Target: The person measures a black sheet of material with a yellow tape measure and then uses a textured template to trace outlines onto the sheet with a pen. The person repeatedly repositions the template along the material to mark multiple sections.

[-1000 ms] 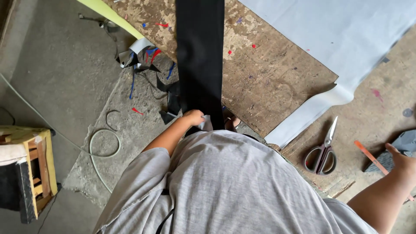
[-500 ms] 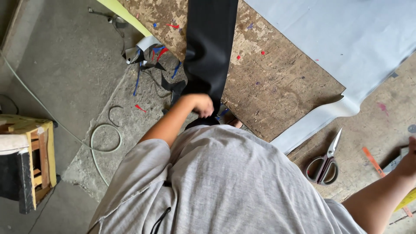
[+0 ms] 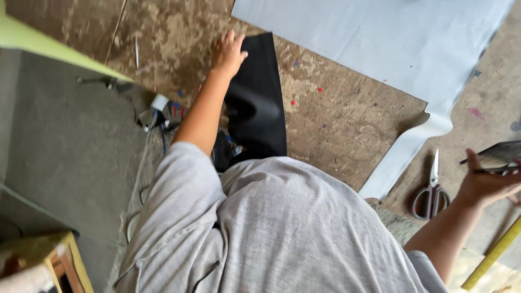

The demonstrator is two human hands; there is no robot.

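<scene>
A long black strip of material (image 3: pixel 263 108) lies on a worn brown board (image 3: pixel 347 119) and runs from my body toward the far side. My left hand (image 3: pixel 227 52) is stretched out to the strip's far left corner, with the thumb over its edge and the fingers spread on the board. My right hand (image 3: pixel 484 183) is raised at the far right, fingers apart, with a thin dark stick (image 3: pixel 496 170) across the fingertips. I cannot tell whether it grips the stick. My grey shirt hides the strip's near end.
A large pale grey sheet (image 3: pixel 380 49) covers the board's far right and curls over its edge. Scissors (image 3: pixel 431 190) lie on the floor beside my right hand. A yellow ruler (image 3: pixel 494 252), a dark flat piece (image 3: pixel 502 151), a tape roll (image 3: pixel 159 102) and a wooden crate (image 3: pixel 59 260) lie around.
My left hand has moved from the strip's near end up to its far corner. The strip's far end has come into view. My right hand has lifted off the floor.
</scene>
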